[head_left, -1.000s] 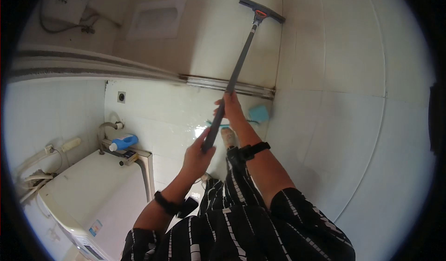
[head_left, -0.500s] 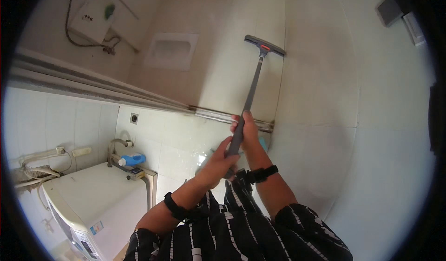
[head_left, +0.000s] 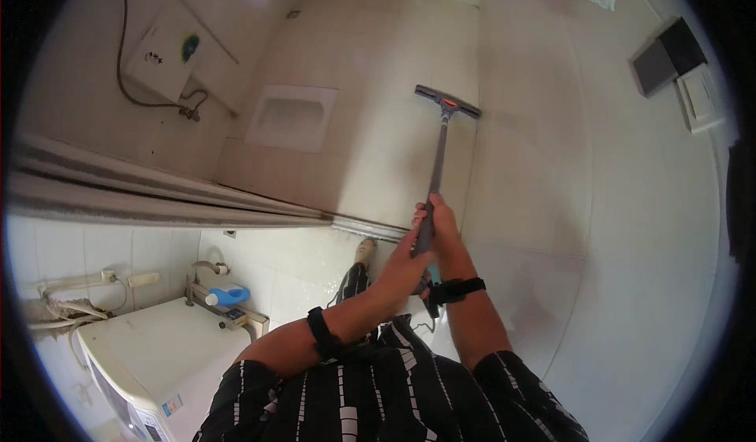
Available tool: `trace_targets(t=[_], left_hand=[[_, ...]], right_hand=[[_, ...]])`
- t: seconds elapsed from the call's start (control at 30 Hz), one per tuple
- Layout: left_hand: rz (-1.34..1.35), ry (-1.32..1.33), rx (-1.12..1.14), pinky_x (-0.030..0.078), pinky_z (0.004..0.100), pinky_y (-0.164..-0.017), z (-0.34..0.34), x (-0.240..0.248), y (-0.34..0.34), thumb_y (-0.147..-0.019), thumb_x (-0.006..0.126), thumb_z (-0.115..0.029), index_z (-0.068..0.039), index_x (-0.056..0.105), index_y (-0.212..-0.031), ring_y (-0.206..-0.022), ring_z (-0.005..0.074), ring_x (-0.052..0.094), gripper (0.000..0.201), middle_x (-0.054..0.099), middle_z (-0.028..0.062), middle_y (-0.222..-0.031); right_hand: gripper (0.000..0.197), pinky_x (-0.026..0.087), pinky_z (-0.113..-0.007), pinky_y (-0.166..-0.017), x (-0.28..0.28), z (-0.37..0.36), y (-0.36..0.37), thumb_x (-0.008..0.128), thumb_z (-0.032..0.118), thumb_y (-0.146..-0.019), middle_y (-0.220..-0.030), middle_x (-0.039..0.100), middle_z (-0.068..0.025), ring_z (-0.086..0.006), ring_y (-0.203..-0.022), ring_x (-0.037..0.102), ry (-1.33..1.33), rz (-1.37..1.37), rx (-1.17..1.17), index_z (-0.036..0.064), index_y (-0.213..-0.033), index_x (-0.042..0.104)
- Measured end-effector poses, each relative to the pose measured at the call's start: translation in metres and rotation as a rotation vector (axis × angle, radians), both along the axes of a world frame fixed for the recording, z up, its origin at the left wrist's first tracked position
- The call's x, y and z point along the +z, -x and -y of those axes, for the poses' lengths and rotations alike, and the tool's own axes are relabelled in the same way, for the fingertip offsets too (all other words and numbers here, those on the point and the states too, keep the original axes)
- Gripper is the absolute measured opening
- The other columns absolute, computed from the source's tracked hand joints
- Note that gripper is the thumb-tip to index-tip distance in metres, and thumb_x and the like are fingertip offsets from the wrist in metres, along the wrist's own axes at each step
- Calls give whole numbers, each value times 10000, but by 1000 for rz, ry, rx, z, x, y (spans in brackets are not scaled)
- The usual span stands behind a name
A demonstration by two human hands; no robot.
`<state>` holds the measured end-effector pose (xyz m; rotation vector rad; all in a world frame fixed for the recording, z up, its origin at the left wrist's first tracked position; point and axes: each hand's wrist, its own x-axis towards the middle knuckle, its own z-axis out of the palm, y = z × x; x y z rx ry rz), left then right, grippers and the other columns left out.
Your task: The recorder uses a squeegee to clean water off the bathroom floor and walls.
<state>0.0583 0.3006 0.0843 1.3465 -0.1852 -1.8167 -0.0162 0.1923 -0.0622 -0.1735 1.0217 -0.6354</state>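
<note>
Both of my hands are wrapped round the grey handle of a long floor squeegee (head_left: pixel 439 159). My right hand (head_left: pixel 444 220) grips higher on the handle, and my left hand (head_left: pixel 405 269) closes on it lower down, nearer my body. The wide dark grey head, with a red part at its middle, lies on the pale tiled floor (head_left: pixel 386 139) beyond a door track. Its right end is close to the foot of the right wall. The handle's lower end is partly hidden behind my left hand and forearm.
A squat toilet (head_left: pixel 291 119) is set in the floor left of the squeegee head. The metal door track (head_left: pixel 366 227) crosses the floor before me, with my slippered foot (head_left: pixel 365 251) near it. At left stand a white washing machine (head_left: pixel 157 340) and a blue bottle (head_left: pixel 228 295).
The view has tilted up, showing more of the far floor. My hands have shifted right, and the squeegee handle stands straighter in the picture. My foot has come into view near the track.
</note>
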Motion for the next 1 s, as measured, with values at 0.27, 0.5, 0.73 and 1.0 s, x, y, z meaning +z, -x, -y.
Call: trace_targets(t=[0.27,0.5,0.73,1.0], left_hand=[[56,-17,-46,403,289,-418,40,-57,-22,-806,556,-103,-134,231,-1350,-631,160,484,634,467,117,-897],[57,-78,-103,395,291,-396,47,-63,-46,-816,555,-116,-152,218,-1355,-635,162,470,637,475,104,-928],[-58,51,-98,417,220,-385,84,-18,-98,-822,521,-121,-31,196,-1347,-605,118,464,624,488,158,-981],[339,42,-474,448,244,-388,20,-93,-111,-750,470,-11,-144,126,-1379,-550,108,481,729,463,143,-982]], right_hand=[[196,439,-291,-472,-12,46,-20,438,270,-881,-721,471,-72,-134,-543,462,-24,-17,-2,127,-993,366],[223,482,-335,-576,-17,56,-32,415,283,-891,-786,463,-84,-167,-628,499,97,-78,87,138,-1053,362],[577,498,-385,-771,-21,18,0,429,454,-875,-1027,528,-207,-300,-888,578,154,-85,61,1,-1216,322],[276,509,-272,-663,-180,-140,117,498,229,-841,-923,566,-99,-177,-753,568,-231,-413,34,32,-1024,562]])
